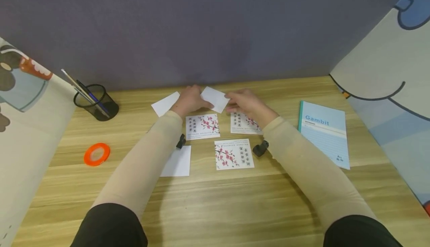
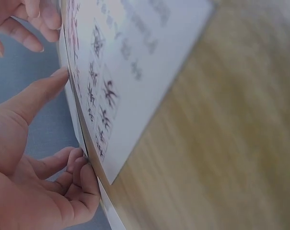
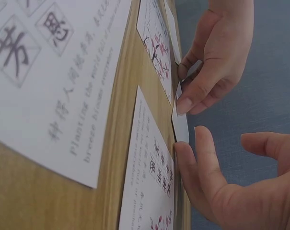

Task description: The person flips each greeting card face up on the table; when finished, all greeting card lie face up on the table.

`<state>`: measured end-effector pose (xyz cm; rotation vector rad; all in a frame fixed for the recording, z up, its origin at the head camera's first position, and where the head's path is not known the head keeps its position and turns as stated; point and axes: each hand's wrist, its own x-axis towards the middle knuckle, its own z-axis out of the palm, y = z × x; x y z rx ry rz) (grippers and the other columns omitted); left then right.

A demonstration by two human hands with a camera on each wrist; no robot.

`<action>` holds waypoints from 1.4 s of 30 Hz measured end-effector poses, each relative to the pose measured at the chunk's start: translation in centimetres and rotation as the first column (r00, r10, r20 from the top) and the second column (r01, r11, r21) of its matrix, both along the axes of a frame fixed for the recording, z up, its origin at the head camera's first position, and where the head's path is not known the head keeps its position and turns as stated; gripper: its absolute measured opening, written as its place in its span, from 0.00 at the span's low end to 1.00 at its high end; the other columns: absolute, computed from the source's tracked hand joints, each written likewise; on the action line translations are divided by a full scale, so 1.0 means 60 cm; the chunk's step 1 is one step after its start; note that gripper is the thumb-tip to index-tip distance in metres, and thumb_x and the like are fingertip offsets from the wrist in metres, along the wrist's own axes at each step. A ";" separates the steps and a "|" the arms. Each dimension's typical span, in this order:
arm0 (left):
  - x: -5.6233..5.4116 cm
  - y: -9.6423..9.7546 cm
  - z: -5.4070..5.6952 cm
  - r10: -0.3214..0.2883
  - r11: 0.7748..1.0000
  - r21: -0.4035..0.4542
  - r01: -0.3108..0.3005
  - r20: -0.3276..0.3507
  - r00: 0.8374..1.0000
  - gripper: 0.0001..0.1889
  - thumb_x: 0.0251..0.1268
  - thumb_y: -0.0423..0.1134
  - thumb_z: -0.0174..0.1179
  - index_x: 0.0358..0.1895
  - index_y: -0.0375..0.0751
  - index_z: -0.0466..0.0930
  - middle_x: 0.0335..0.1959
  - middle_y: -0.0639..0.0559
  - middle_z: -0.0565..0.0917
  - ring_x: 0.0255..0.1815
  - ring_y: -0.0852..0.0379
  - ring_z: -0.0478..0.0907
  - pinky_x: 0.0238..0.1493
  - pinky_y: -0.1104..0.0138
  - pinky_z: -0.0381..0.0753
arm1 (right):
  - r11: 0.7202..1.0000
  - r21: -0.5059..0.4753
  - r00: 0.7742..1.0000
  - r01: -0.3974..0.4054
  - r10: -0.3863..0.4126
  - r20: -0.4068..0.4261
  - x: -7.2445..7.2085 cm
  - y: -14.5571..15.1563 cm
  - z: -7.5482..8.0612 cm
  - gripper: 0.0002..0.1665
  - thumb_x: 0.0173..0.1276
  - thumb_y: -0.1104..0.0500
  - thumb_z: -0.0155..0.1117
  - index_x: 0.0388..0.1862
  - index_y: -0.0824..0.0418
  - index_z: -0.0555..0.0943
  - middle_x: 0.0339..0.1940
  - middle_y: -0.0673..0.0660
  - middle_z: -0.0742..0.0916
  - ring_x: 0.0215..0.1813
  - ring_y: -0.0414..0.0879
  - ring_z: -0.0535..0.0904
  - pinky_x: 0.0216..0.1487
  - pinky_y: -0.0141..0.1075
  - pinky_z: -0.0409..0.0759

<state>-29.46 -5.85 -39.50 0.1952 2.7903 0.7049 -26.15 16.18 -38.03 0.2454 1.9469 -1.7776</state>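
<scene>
A blank white card [image 1: 215,99] lies tilted near the back of the wooden desk, between both hands. My left hand [image 1: 190,99] is at its left side, the straight thumb [image 3: 185,105] touching its face and the other fingers bent beside it. My right hand [image 1: 246,103] reaches the card's right corner with its fingertips, its thumb spread apart in the right wrist view. Just in front lie two cards with pink blossoms and writing, a left one [image 1: 202,126] and a right one [image 1: 242,125] partly under my right hand. A third blossom card [image 1: 234,154] lies nearer, turned upside down.
Another blank card [image 1: 164,105] sits left of my left hand, and one more [image 1: 178,163] is partly behind the left forearm. A mesh pen cup [image 1: 97,103] and an orange tape roll [image 1: 96,154] stand left. A blue notebook [image 1: 324,133] lies right.
</scene>
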 end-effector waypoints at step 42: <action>-0.009 -0.022 0.014 0.006 0.974 0.222 -0.042 0.158 0.987 0.35 0.75 0.44 0.63 0.79 0.33 0.65 0.76 0.38 0.74 0.76 0.42 0.73 0.81 0.51 0.72 | 0.999 0.023 0.999 -0.033 0.033 -0.005 0.006 -0.001 0.003 0.41 0.83 0.56 0.59 0.85 0.71 0.57 0.80 0.73 0.70 0.71 0.63 0.79 0.75 0.43 0.82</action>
